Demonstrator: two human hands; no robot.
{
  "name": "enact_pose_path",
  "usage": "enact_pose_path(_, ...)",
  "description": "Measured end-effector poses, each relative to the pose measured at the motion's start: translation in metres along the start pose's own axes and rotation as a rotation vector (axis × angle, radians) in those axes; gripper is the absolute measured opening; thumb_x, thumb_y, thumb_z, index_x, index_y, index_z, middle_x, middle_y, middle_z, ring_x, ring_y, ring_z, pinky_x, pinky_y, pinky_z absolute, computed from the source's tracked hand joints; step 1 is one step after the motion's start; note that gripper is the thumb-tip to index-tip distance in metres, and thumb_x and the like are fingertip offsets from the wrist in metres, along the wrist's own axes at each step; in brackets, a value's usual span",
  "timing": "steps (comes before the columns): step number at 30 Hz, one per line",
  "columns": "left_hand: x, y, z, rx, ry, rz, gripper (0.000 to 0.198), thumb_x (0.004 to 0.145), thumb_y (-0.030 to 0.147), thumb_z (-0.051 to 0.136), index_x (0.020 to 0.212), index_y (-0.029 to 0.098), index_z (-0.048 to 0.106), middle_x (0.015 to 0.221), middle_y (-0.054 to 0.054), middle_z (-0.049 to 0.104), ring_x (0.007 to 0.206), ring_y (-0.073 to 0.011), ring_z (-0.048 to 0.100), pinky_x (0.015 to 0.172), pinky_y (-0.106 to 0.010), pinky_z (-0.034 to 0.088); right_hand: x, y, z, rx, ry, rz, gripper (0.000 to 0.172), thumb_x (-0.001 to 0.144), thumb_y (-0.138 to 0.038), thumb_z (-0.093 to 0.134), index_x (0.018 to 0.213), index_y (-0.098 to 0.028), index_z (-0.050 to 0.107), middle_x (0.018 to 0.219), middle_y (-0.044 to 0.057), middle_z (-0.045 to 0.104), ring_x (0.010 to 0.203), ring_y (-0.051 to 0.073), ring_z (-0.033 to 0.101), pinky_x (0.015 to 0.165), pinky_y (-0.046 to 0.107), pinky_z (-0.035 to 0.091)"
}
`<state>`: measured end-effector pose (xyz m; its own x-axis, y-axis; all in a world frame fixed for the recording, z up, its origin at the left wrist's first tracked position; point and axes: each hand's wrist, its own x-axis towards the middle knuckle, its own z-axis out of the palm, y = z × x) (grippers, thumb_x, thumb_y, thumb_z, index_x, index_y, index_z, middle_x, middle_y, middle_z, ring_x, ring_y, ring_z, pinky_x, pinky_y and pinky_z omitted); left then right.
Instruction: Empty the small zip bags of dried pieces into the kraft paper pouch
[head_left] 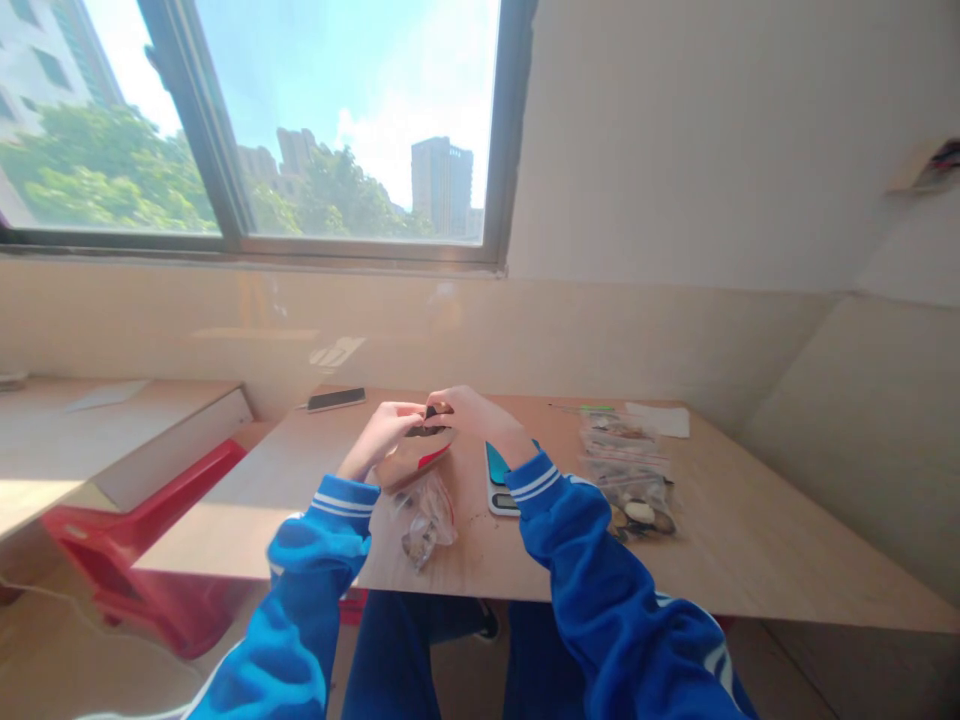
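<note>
Over an open pouch or box with a red patch on its side, my hands meet fingertip to fingertip. A small dark brown piece sits between them, too small to name. My left hand has its fingers pinched at the left side of that piece. From the right, my right hand closes its fingers on the same piece. Just below the pouch lies a crumpled clear plastic bag with something light brown inside. A white kitchen scale with a teal top is partly hidden under my right wrist.
Several clear zip bags of dried-looking pieces lie in a row to the right, beside a white paper sheet. A phone lies at the table's back left. A red plastic stool stands left, below a second table.
</note>
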<state>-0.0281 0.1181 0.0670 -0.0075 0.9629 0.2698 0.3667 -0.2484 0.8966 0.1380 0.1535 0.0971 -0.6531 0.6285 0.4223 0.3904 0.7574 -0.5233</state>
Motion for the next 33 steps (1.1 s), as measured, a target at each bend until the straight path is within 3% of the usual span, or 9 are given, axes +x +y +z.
enact_pose_path(3,0.007,-0.003,-0.006,-0.055,-0.125,-0.095,0.035,0.068,0.022,0.059,0.095,0.007,0.074,0.060,-0.002,0.068,0.048,-0.0089,0.043,0.049,-0.022,0.029,0.003,0.004,0.001,-0.037,-0.025,-0.003,0.016,0.071,-0.015,0.073,0.058,-0.019,0.065,0.051,-0.005,0.058,0.048,0.010,0.045,0.051,0.022,0.028)
enact_pose_path(6,0.012,-0.004,-0.008,-0.094,-0.140,-0.154,0.040,0.066,0.021,0.057,0.100,0.007,0.072,0.057,0.000,0.065,0.048,-0.0086,0.040,0.049,-0.022,0.024,0.008,0.003,0.005,-0.166,-0.045,0.027,0.018,0.073,-0.016,0.073,0.056,-0.018,0.066,0.051,-0.002,0.060,0.046,0.010,0.044,0.050,0.024,0.027)
enact_pose_path(10,0.013,0.003,-0.011,-0.136,-0.132,-0.200,0.037,0.063,0.021,0.059,0.095,0.010,0.073,0.067,-0.002,0.069,0.059,-0.0114,0.048,0.053,-0.022,0.029,0.022,-0.002,0.006,-0.324,-0.170,0.055,0.005,0.075,-0.020,0.073,0.072,-0.016,0.073,0.067,0.004,0.070,0.057,0.013,0.057,0.054,0.023,0.034)
enact_pose_path(13,0.013,0.009,-0.019,-0.172,-0.153,-0.227,0.035,0.062,0.024,0.063,0.093,0.012,0.074,0.070,-0.002,0.071,0.062,-0.0133,0.052,0.055,-0.022,0.034,0.034,-0.007,0.001,-0.493,-0.336,0.079,0.021,0.079,-0.028,0.070,0.098,-0.019,0.073,0.094,0.006,0.073,0.081,0.016,0.065,0.064,0.020,0.041)
enact_pose_path(16,0.016,0.005,-0.024,-0.261,-0.189,-0.208,0.038,0.063,0.028,0.064,0.097,0.013,0.073,0.085,-0.006,0.074,0.078,-0.0192,0.061,0.065,-0.027,0.043,0.047,-0.009,-0.004,-0.591,-0.414,0.119,0.028,0.080,-0.032,0.068,0.106,-0.020,0.071,0.105,0.007,0.071,0.093,0.018,0.065,0.069,0.020,0.043)
enact_pose_path(19,0.017,-0.008,-0.021,-0.375,-0.192,-0.141,0.042,0.068,0.035,0.062,0.102,0.013,0.070,0.105,-0.010,0.072,0.101,-0.0259,0.061,0.084,-0.034,0.047,0.061,-0.010,-0.006,-0.611,-0.488,0.155,0.030,0.079,-0.034,0.068,0.105,-0.021,0.072,0.102,0.006,0.072,0.089,0.018,0.066,0.067,0.021,0.044)
enact_pose_path(24,0.004,-0.035,-0.012,-0.510,-0.075,-0.011,0.055,0.081,0.050,0.050,0.122,0.014,0.058,0.134,-0.012,0.057,0.126,-0.0286,0.048,0.102,-0.039,0.039,0.086,-0.017,-0.003,-0.594,-0.658,0.236,0.023,0.068,-0.028,0.075,0.089,-0.019,0.076,0.082,0.003,0.074,0.076,0.018,0.066,0.065,0.023,0.046)
enact_pose_path(28,-0.004,-0.050,-0.008,-0.413,0.011,0.059,0.065,0.077,0.053,0.061,0.129,0.014,0.053,0.134,-0.015,0.056,0.127,-0.0318,0.048,0.105,-0.043,0.036,0.095,-0.024,-0.003,-0.516,-0.733,0.286,0.013,0.064,-0.019,0.075,0.077,-0.017,0.076,0.070,-0.001,0.071,0.072,0.016,0.065,0.067,0.022,0.047)
enact_pose_path(33,0.001,-0.059,-0.004,-0.356,0.064,0.121,0.070,0.074,0.053,0.066,0.132,0.017,0.050,0.129,-0.014,0.060,0.125,-0.0313,0.050,0.105,-0.046,0.036,0.095,-0.020,-0.006,-0.408,-0.746,0.323,0.012,0.068,-0.015,0.072,0.079,-0.013,0.075,0.070,0.000,0.070,0.069,0.015,0.064,0.067,0.023,0.047)
